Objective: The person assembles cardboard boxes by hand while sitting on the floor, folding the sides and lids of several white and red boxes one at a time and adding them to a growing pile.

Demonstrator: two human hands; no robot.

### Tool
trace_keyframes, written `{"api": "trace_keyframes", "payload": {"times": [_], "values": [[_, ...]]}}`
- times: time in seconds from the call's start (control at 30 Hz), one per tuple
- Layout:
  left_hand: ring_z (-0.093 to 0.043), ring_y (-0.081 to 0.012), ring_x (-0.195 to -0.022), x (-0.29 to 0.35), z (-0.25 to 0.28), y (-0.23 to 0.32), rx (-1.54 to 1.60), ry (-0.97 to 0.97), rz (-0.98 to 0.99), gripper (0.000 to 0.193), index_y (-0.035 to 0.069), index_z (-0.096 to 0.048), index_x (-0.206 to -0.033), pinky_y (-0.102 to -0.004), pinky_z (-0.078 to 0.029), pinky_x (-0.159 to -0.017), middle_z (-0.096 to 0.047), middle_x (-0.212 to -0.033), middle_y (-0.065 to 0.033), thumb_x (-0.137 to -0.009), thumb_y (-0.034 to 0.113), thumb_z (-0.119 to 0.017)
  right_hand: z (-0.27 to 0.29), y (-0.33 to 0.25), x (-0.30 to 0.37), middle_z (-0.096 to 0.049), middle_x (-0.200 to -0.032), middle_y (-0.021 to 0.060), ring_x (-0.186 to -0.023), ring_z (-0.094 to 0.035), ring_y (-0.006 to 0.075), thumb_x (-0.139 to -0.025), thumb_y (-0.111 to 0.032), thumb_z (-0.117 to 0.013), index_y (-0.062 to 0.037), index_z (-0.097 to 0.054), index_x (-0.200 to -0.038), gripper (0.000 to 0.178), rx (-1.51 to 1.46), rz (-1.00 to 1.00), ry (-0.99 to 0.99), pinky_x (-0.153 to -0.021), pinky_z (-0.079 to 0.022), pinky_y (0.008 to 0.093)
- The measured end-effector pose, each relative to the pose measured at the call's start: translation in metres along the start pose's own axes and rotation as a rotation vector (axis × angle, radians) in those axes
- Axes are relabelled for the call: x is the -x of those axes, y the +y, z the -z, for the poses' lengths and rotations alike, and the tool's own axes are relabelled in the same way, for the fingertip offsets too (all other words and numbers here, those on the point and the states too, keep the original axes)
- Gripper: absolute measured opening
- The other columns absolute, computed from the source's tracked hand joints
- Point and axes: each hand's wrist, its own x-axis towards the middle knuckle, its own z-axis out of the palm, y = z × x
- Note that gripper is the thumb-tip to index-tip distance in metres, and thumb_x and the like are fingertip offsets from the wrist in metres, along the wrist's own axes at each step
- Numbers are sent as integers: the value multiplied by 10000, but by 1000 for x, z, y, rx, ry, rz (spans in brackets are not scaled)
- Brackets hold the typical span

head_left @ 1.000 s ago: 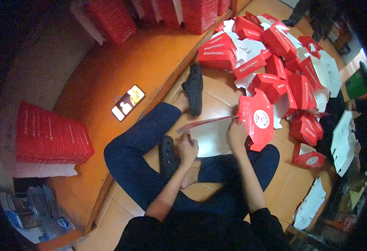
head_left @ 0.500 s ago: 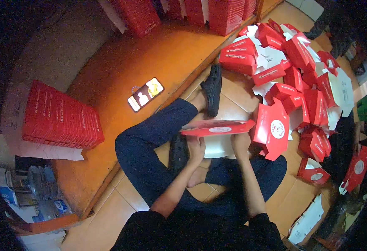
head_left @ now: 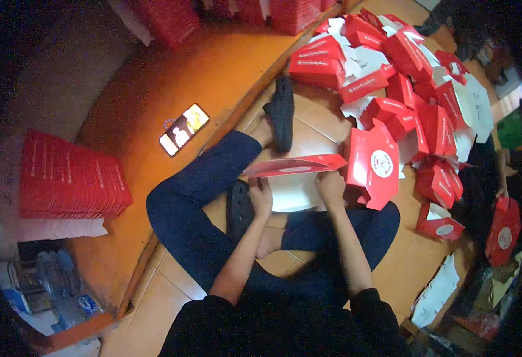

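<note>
Between my bent legs, a red cardboard box point(head_left: 297, 165) with a white inside is held by both hands, partly folded. Its red panel stands on the far side and the white face point(head_left: 297, 193) shows toward me. My left hand point(head_left: 261, 199) is closed on the left side of the box, with the fingers partly hidden behind it. My right hand point(head_left: 331, 189) grips the right side, its fingertips also out of sight. Just right of that hand stands a folded red box point(head_left: 373, 163) with a round white label, close to my right knee.
Folded red boxes lie in a heap point(head_left: 401, 89) at the right. A stack of flat red cartons point(head_left: 70, 178) and a lit phone point(head_left: 183, 130) rest on the orange ledge point(head_left: 133, 113) at left. At far right, another person's hand point(head_left: 502, 185) is near a red box point(head_left: 503, 232).
The whole view has shifted, so most things appear farther left and higher. Both hands keep their hold on the box, with little change in its shape.
</note>
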Motion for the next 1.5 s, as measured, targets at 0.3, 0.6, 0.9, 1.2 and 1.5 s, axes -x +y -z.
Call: {"api": "trace_keyframes", "payload": {"times": [0.3, 0.6, 0.9, 1.2, 1.5], "values": [[-522, -191, -1055, -11, -18, -12, 544, 84, 72, 267, -1, -505, -1050, -315, -382, -932, -565, -1087, -81, -845, 107, -638, 6, 9, -13, -630, -768, 229, -698, -622, 413, -761, -206, -578, 3, -626, -842, 229, -159, 43, -8, -636, -518, 484], [-549, -147, -959, -37, -21, -6, 356, -20, 124, 305, 3, -510, -1127, -297, -420, -856, -587, -1053, -73, -852, 77, -621, 16, 32, -32, -616, -898, 154, -760, -616, 260, -845, -244, -575, -8, -538, -1049, 314, -756, 63, -90, -687, -484, 365], [-587, -198, -929, -28, -27, 0, 171, -32, 26, 301, -33, -572, -1086, -327, -446, -838, -633, -1026, -122, -826, 93, -656, 42, 56, -32, -581, -1122, 22, -1072, -489, 155, -835, -337, -558, -97, -571, -1126, 378, -2000, -321, -401, -939, -315, 319], [-590, -190, -944, -26, -22, -7, 210, 3, -133, 271, -43, -557, -1085, -330, -447, -843, -627, -1029, -129, -863, 105, -605, 47, 57, -43, -562, -1071, -38, -963, -482, 121, -810, -314, -586, -135, -552, -1087, 332, -1783, -376, -487, -826, -347, 292], [-577, -173, -865, -28, -19, -11, 241, -37, -48, 217, -31, -563, -1043, -290, -437, -809, -624, -955, -93, -879, 110, -586, 50, 58, -47, -611, -1021, 24, -963, -524, 130, -827, -233, -525, -85, -527, -1178, 381, -1758, -226, -583, -815, -378, 293]]}}
